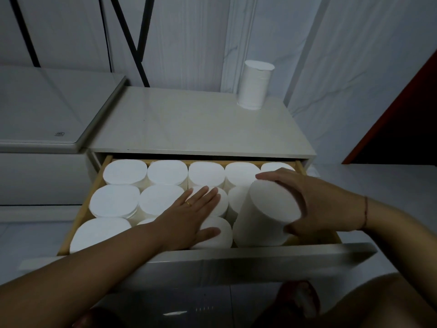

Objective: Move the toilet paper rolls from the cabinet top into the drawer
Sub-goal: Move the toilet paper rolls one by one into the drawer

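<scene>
Gripping a tilted roll (264, 216) at about 4 o'clock in the open drawer (82, 214), the right hand (316, 204) has its fingers curled over the roll's far top edge and its thumb pressed low on the near side, so the hand is clamped on the roll. That roll leans with its flat end turned toward the camera, its base down in the drawer's near right corner. At the drawer's centre the left hand (189, 214) lies flat, fingers straight and together, thumb spread, palm resting across the tops of two upright rolls; it holds nothing. A ring (188, 203) shows on one of its fingers, and a thin red bracelet (366, 213) circles the right wrist. Packed rolls (125, 172) stand on end in rows across the drawer, five along the back at 12 o'clock, more in the middle and near rows, each touching its neighbours. One last roll (255, 85) stands upright on the cabinet top (189, 124), at about 1 o'clock, near the back right corner and close to the wall. A white appliance lid (47, 102) sits just beside the cabinet at 9 o'clock. At the bottom edge, toward 5 o'clock, a foot in a red sandal (298, 301) rests on the glossy floor.
</scene>
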A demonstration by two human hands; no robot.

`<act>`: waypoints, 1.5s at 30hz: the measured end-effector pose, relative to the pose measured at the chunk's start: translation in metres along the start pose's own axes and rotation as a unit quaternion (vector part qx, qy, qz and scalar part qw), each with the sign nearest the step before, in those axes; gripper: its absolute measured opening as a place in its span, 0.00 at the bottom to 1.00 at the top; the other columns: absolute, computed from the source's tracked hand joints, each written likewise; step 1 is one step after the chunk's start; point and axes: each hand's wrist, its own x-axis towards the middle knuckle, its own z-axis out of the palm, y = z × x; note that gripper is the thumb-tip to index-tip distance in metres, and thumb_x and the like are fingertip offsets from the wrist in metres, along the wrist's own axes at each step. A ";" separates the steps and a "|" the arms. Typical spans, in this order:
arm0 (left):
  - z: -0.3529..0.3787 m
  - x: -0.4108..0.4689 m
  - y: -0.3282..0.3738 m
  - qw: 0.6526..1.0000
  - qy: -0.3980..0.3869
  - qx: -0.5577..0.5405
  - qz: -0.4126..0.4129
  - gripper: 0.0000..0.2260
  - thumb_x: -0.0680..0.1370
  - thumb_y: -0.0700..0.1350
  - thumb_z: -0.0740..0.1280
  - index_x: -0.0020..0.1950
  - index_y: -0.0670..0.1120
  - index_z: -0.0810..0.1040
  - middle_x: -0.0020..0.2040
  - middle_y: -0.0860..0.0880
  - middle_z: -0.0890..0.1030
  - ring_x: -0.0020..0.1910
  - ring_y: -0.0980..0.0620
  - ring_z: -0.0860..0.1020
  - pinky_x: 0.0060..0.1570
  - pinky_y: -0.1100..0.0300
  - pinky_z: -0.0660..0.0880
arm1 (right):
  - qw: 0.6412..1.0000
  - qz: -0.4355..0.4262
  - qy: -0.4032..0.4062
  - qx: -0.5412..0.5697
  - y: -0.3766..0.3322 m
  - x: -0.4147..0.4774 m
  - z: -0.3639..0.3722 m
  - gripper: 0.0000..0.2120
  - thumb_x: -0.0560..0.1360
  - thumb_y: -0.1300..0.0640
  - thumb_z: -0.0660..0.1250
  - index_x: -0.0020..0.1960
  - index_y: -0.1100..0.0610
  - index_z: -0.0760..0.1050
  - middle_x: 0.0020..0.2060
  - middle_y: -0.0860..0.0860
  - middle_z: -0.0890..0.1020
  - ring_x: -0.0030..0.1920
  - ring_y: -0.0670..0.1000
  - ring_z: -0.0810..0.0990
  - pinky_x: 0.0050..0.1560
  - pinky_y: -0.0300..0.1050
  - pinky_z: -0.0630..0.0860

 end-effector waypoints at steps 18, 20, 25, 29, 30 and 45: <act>-0.002 -0.002 0.003 1.000 -0.003 0.007 -0.001 0.35 0.72 0.70 0.37 0.75 0.54 0.33 0.74 0.55 0.31 0.70 0.57 0.26 0.64 0.60 0.23 | 0.995 0.062 -0.004 0.078 0.030 0.014 0.073 0.24 0.72 0.59 0.69 0.58 0.35 0.64 0.56 0.38 0.69 0.55 0.34 0.69 0.54 0.23 0.68; -0.002 -0.002 0.003 1.000 -0.003 0.006 -0.001 0.35 0.73 0.70 0.37 0.74 0.54 0.32 0.74 0.55 0.32 0.70 0.57 0.26 0.64 0.61 0.23 | 0.997 0.061 0.022 0.039 0.028 0.017 0.079 0.23 0.70 0.59 0.71 0.58 0.40 0.69 0.55 0.38 0.69 0.53 0.35 0.69 0.52 0.22 0.67; -0.002 -0.003 0.004 1.000 -0.007 0.007 -0.001 0.34 0.73 0.70 0.36 0.73 0.54 0.31 0.74 0.55 0.31 0.70 0.57 0.25 0.64 0.62 0.23 | 0.997 0.067 0.037 0.007 0.027 0.020 0.079 0.20 0.69 0.57 0.73 0.54 0.41 0.71 0.53 0.39 0.69 0.51 0.40 0.70 0.49 0.28 0.70; -0.004 -0.001 0.006 1.000 -0.003 -0.002 -0.001 0.35 0.73 0.69 0.38 0.75 0.53 0.34 0.74 0.55 0.31 0.69 0.58 0.25 0.64 0.61 0.22 | 0.995 0.077 0.060 -0.032 0.023 0.025 0.067 0.19 0.67 0.51 0.74 0.54 0.43 0.71 0.46 0.36 0.69 0.45 0.40 0.71 0.45 0.30 0.71; -0.005 0.000 0.007 1.000 0.001 -0.006 -0.002 0.35 0.74 0.69 0.38 0.76 0.53 0.34 0.74 0.55 0.32 0.69 0.59 0.25 0.63 0.61 0.22 | 0.994 0.078 0.079 -0.024 0.023 0.031 0.060 0.19 0.67 0.50 0.74 0.55 0.45 0.72 0.45 0.37 0.71 0.44 0.40 0.72 0.45 0.32 0.73; -0.032 0.040 -0.022 0.995 0.085 0.008 -0.056 0.37 0.73 0.69 0.34 0.77 0.51 0.36 0.76 0.54 0.34 0.75 0.56 0.32 0.69 0.62 0.27 | 0.920 0.171 0.348 0.054 0.087 0.175 -0.044 0.39 0.70 0.47 0.71 0.73 0.56 0.55 0.72 0.56 0.60 0.72 0.56 0.58 0.72 0.52 0.57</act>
